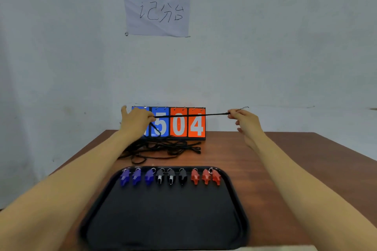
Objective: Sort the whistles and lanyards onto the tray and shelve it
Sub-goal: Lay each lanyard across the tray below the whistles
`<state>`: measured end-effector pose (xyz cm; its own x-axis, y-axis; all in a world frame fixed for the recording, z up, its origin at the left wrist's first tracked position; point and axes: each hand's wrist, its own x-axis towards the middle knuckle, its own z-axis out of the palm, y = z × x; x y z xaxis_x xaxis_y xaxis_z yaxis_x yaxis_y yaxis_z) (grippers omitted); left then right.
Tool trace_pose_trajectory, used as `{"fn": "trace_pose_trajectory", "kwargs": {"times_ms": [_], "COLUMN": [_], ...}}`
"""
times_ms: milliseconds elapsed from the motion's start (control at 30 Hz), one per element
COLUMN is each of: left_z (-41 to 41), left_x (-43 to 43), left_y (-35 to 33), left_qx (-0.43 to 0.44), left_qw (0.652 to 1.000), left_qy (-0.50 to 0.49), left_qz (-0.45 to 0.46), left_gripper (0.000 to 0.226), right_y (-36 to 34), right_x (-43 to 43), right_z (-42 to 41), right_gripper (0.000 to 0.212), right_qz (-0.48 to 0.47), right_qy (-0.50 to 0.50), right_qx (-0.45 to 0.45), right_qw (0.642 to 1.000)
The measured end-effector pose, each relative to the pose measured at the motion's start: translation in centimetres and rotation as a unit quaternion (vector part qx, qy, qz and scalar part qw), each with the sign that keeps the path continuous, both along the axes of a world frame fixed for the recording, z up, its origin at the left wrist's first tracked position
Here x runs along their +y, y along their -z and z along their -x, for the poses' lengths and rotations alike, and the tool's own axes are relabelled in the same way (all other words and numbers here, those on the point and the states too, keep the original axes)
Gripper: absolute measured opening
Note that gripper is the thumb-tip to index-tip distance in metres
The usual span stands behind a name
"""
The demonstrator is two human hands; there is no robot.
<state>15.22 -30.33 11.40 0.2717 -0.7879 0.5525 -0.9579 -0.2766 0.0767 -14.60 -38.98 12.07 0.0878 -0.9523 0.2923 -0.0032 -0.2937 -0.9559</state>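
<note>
The tray [163,220] lies bare from its middle toward 6 o'clock; nine whistles [171,177] line its 12 o'clock rim. Beyond them, tangled lanyards [163,147] and a scoreboard [178,123] block the bench [275,161]; its 3 o'clock side stays open.

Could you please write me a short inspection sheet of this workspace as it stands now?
Surface: brown table, black tray at its near edge.
Job's things: nine whistles in a row on the tray's far side, three blue, three black, three red; tangled black lanyards on the table behind.
Clutter: flip scoreboard.
Hands: left hand and right hand hold one lanyard stretched taut.
Cables: nothing seen.
Surroundings: white wall, handwritten paper sign.
</note>
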Motion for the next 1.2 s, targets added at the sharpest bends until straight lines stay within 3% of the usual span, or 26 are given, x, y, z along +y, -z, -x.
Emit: {"fn": "trace_pose_trajectory", "kwargs": {"times_ms": [333,467,600,867,1200], "left_z": [-1.4,-0.5,0.7,-0.6,-0.3], "left_x": [12.2,15.5,17.8,19.6,19.6], "left_y": [2.8,4.0,5.1,6.9,9.5], "left_qx": [0.044,0.228,0.308,0.164,0.013], "left_qw": [0.993,0.965,0.942,0.982,0.975], "left_qy": [0.031,0.107,0.128,0.006,-0.005], "left_qz": [-0.103,-0.067,-0.043,-0.092,-0.220], "left_gripper": [0.026,0.016,0.021,0.020,0.033], "right_y": [3.9,5.2,6.3,7.6,10.9], "right_x": [6.5,8.9,10.6,11.9,13.0], "right_z": [0.6,1.2,2.0,3.1,4.0], "right_gripper": [0.013,0.021,0.017,0.020,0.009], "right_qz": [-0.086,-0.099,-0.115,-0.114,-0.044], "right_qy": [0.007,0.010,0.013,0.026,-0.007], "right_qx": [0.056,0.081,0.103,0.140,0.391], "right_qw": [0.995,0.992,0.988,0.983,0.919]}}
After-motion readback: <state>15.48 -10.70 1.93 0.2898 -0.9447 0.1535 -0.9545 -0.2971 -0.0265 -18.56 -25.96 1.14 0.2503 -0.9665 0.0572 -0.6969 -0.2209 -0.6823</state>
